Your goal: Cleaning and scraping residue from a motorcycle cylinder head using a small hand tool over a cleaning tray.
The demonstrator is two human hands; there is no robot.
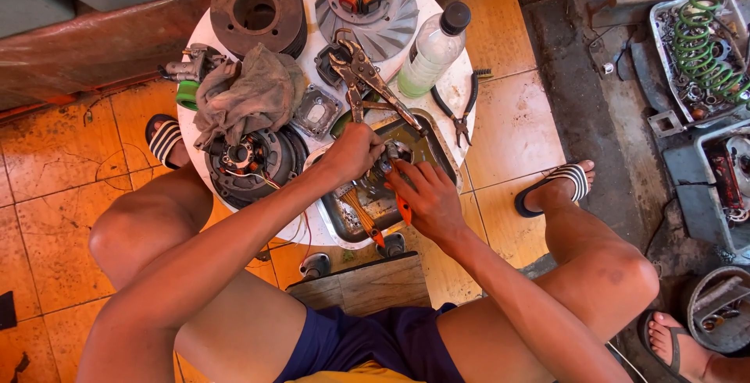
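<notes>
My left hand (353, 151) is closed around a small round metal engine part (397, 151) held over a steel tray (344, 231) on a round white table (453, 86). My right hand (426, 194) grips an orange-handled tool (404, 210) and its fingers press against the same part. An orange-handled brush (364, 219) lies in the tray under my hands. Locking pliers (361, 78) rest just beyond my left hand.
On the table lie a grey rag (246, 94), a rusty cylinder (256, 10), a finned rotor (367, 0), a stator plate (250, 160), a clear bottle (431, 51) and black pliers (461, 114). Trays of parts (699, 47) stand at right. Another person's sandalled foot (676, 340) is lower right.
</notes>
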